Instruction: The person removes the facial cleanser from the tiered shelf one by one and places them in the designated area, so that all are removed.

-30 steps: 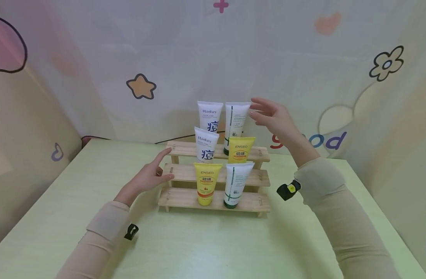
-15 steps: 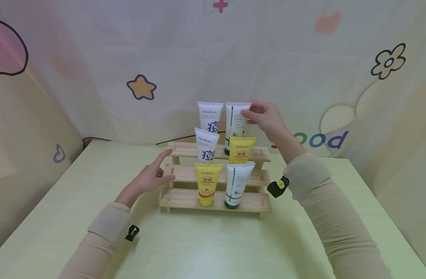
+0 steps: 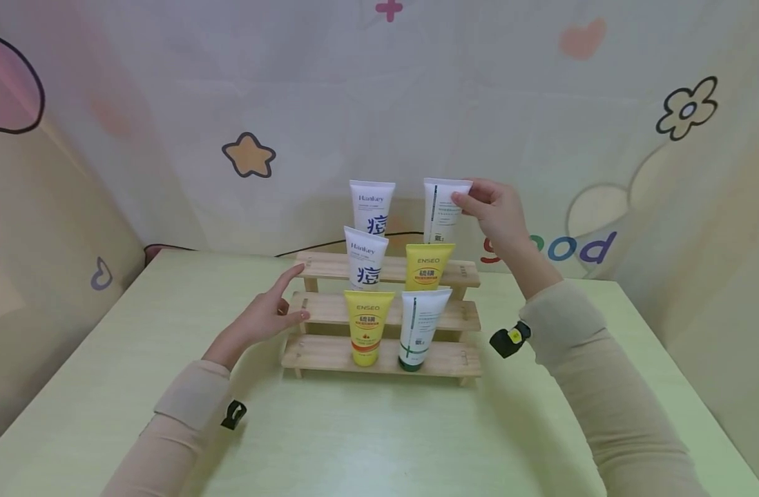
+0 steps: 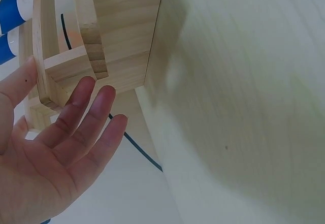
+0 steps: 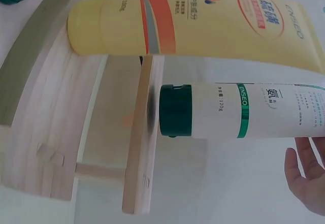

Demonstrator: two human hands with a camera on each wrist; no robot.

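My right hand (image 3: 500, 210) pinches the upper end of a white squeeze tube with a green stripe (image 3: 444, 210), thumb in front. In the right wrist view the green cap (image 5: 175, 110) of this tube stands just off the top shelf board, with a narrow gap. My left hand (image 3: 264, 314) touches the left end of the three-step wooden rack (image 3: 317, 355) with thumb and index finger. Its other fingers extend loosely, as the left wrist view shows. Left of the held tube, a white and blue tube (image 3: 371, 206) stands on the top step.
The middle step bears a white and blue tube (image 3: 364, 259) and a yellow tube (image 3: 427, 266). On the bottom step are another yellow tube (image 3: 367, 328) and a white and green tube (image 3: 421, 328). A patterned cloth (image 3: 329, 90) hangs behind the pale green table (image 3: 354, 442).
My right hand has come to the white and green tube, taken hold of its upper end and shifted it right and slightly up. My left hand has stayed at the rack.
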